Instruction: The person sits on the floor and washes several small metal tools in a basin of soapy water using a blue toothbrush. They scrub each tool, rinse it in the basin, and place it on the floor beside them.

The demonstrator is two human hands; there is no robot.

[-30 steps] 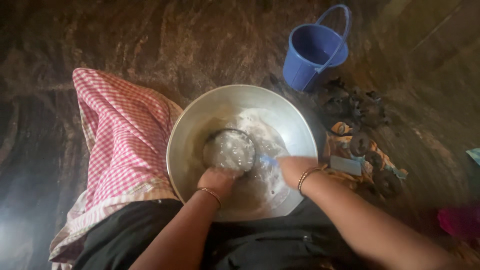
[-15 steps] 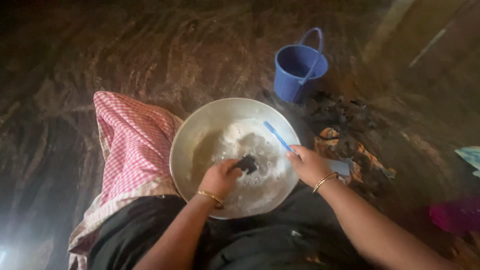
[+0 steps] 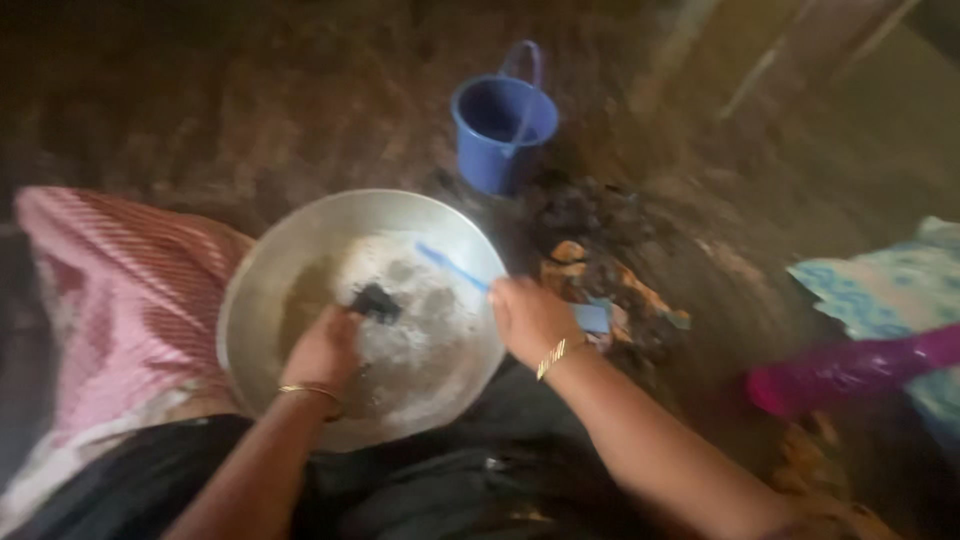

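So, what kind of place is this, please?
Probably a floor-level washing spot in a home. A wide metal basin of foamy water sits on the dark floor, with a blue bucket beside it and the left hand inside the basin.

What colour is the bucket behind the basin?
Blue, handle included: the bucket, clearest in the head view.

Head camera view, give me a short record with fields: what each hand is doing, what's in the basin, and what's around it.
Left hand: inside the metal basin, fingers on a small dark object
Right hand: at the basin's right rim, holding a blue brush that points into the basin
Basin contents: white foamy water
Behind basin: blue bucket, upright, with its handle up
Left of basin: pink checked cloth
Right of basin: dark blurred pile, not identifiable
Far right: magenta object, blurred
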